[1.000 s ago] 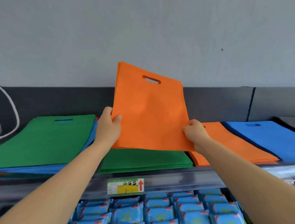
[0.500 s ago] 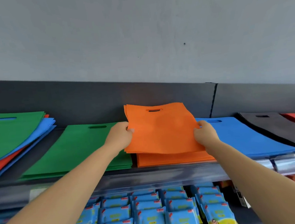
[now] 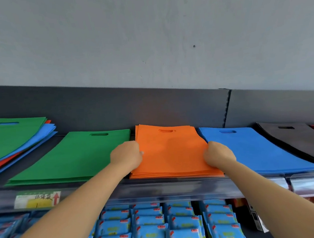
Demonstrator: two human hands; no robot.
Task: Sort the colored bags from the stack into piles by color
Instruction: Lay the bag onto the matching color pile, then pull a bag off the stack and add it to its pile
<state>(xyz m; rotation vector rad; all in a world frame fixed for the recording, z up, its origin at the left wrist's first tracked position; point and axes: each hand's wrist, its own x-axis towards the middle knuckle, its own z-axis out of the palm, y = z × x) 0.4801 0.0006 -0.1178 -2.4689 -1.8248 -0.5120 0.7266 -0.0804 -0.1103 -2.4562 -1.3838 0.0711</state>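
Orange bag (image 3: 171,151) lies flat atop the orange pile (image 3: 175,173), long axis running away toward the wall, handle slot at the far end. Left hand (image 3: 126,155) grips its left edge and right hand (image 3: 218,153) its right edge, fingers curled. Bag looks placed. Next pick is likely from the mixed stack (image 3: 13,137), well left past the green pile (image 3: 76,157), left hand nearer. Thin matte fabric, floppy flat rectangles.
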